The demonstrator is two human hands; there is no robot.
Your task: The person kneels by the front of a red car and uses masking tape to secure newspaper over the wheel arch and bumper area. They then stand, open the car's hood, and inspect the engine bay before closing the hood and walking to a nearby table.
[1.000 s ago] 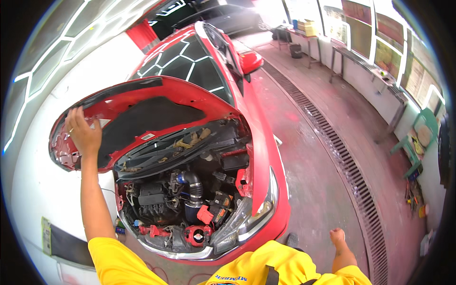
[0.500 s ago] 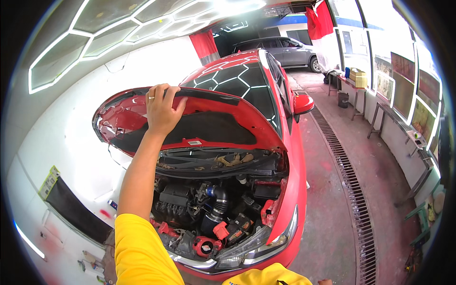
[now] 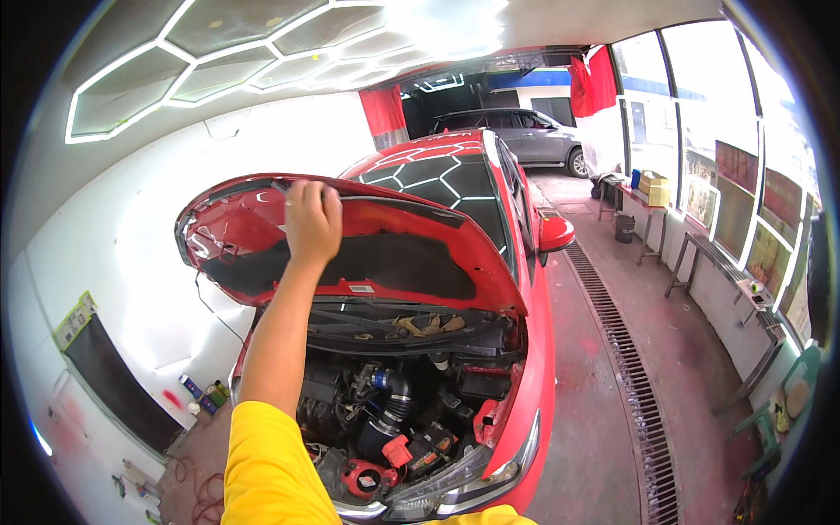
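My left hand [image 3: 313, 226] is raised to the front edge of the red car's lifted hood [image 3: 236, 219]. Its fingers are curled at that edge and slightly blurred, so the exact contact is hard to make out. The hood's underside faces me, with a black insulation pad [image 3: 394, 249] across its middle. Below my arm lies the exposed engine bay, with a black ribbed intake hose [image 3: 399, 394], a battery [image 3: 429, 448] and a red round-topped part [image 3: 367, 479]. My yellow-sleeved left arm hides part of the engine. My right hand is out of view.
A floor drain grate [image 3: 626, 376] runs along the car's right side, past its mirror [image 3: 555, 234]. Benches [image 3: 717, 271] line the windowed wall. A green chair [image 3: 774, 420] stands at right. Cans [image 3: 206, 398] and a red hose [image 3: 206, 499] lie at left. A grey car [image 3: 525, 136] is parked behind.
My left hand has shifted right and down in the picture, its fingers now more curled. The view has moved too, showing more floor at left. The right hand's sliver has left the lower edge.
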